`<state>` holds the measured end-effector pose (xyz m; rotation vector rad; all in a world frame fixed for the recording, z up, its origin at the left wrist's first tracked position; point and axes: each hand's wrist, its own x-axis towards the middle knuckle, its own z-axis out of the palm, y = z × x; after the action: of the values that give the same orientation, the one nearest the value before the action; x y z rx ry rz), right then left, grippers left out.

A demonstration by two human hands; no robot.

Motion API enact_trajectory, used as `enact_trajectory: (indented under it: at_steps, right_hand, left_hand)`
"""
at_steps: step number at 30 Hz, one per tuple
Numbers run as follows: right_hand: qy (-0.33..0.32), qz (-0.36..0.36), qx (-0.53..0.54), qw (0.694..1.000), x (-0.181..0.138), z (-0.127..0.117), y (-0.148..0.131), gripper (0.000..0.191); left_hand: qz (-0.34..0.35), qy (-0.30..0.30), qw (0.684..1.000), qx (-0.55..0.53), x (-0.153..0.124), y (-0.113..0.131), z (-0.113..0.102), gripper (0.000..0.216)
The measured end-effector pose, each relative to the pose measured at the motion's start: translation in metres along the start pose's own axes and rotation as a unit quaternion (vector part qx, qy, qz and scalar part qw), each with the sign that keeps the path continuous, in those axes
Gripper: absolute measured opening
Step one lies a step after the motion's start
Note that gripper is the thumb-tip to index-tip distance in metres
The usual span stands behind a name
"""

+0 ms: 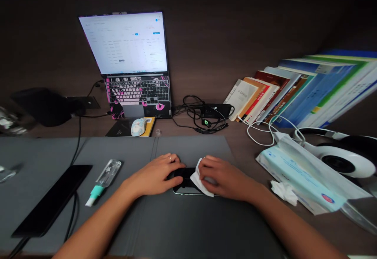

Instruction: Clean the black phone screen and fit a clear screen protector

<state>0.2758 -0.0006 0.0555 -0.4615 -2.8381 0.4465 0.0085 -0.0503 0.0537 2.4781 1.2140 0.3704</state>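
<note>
A dark-screened smartphone [185,186] lies sideways on the grey desk mat [188,227]. My left hand [157,174] grips its left end, thumb at the near side and fingers at the far edge. Bunched in the fingers of my right hand [225,176] is a white tissue [200,180], which rests against the phone's screen. The phone's right end is hidden under that hand. Left of my hands lies a clear spray bottle [107,176] with a teal collar. To the right are a crumpled tissue [284,192] and an opened blue-and-white tissue pack [303,176].
An open laptop [138,90] stands at the back, with a mouse [138,126] on books before it. Black cables and an adapter [216,111] lie beside it. Leaning books [279,94] and white headphones [335,158] occupy the right. A flat black device [53,200] with a cable lies left.
</note>
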Motion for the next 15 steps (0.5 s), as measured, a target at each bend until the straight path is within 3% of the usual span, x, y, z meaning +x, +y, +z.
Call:
enact_trajectory:
  at_steps: [15]
  right_hand:
    - [-0.023,-0.012,0.0,1.0,0.0016,0.0015,-0.0014,0.013]
  left_hand:
    - [0.014,0.012,1.0,0.003,0.0001,-0.0008,0.0013,0.03]
